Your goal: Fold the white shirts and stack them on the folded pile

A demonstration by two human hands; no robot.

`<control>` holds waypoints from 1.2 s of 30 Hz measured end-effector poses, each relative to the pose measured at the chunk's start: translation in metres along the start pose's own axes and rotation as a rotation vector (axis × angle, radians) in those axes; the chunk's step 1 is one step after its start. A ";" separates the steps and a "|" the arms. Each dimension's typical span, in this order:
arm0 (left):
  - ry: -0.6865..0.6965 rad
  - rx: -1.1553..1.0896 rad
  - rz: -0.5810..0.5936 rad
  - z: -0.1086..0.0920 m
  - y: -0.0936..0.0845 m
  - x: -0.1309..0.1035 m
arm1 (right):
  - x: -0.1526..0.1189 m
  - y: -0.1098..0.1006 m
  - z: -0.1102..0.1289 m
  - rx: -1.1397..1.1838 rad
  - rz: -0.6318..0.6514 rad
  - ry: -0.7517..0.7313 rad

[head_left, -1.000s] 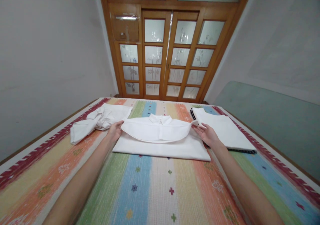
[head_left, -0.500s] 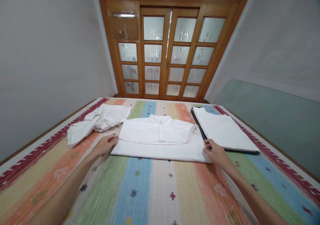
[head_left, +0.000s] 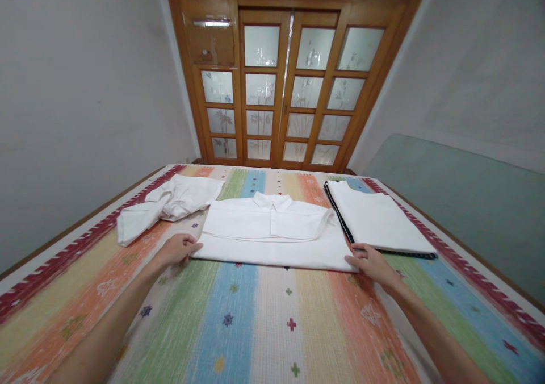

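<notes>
A white collared shirt (head_left: 272, 233) lies partly folded across the middle of a striped, many-coloured bedspread (head_left: 264, 321). My left hand (head_left: 176, 249) rests at the shirt's near left corner, fingers on the cloth's edge. At the near right corner my right hand (head_left: 371, 262) touches the hem in the same way. Whether either hand pinches the fabric cannot be told. The sleeves are folded over the shirt's chest.
A crumpled white garment (head_left: 164, 205) lies at the left. A neatly folded white piece with a dark edge (head_left: 377, 216) sits at the right. Wooden doors with frosted glass panes (head_left: 283, 83) stand beyond the bed, plain walls on both sides.
Both hands let go of the folded sleeves near the shoulders and slid toward me to the shirt's near corners. The sleeves now lie flat on the chest.
</notes>
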State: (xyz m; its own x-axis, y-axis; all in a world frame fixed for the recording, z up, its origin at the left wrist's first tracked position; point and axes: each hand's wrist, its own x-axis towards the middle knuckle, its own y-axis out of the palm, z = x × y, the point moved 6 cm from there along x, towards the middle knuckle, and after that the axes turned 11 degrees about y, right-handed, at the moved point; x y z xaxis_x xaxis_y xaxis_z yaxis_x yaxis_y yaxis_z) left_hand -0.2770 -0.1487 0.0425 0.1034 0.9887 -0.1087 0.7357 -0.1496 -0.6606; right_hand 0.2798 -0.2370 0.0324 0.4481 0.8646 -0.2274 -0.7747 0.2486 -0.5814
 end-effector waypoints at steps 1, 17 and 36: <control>-0.017 -0.047 0.027 -0.001 0.002 -0.003 | -0.001 0.001 -0.002 0.064 0.039 0.035; 0.223 -0.100 -0.096 -0.003 -0.012 -0.030 | -0.020 -0.003 -0.013 0.200 0.209 0.126; 0.201 0.334 0.100 -0.007 0.005 -0.052 | -0.031 -0.013 -0.030 -0.510 -0.058 -0.211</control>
State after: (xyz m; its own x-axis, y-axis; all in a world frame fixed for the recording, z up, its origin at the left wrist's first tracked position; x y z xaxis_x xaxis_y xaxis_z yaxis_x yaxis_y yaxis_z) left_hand -0.2741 -0.2004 0.0497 0.3168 0.9467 -0.0591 0.4611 -0.2081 -0.8626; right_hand 0.2896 -0.2800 0.0241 0.3439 0.9375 -0.0529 -0.4139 0.1008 -0.9047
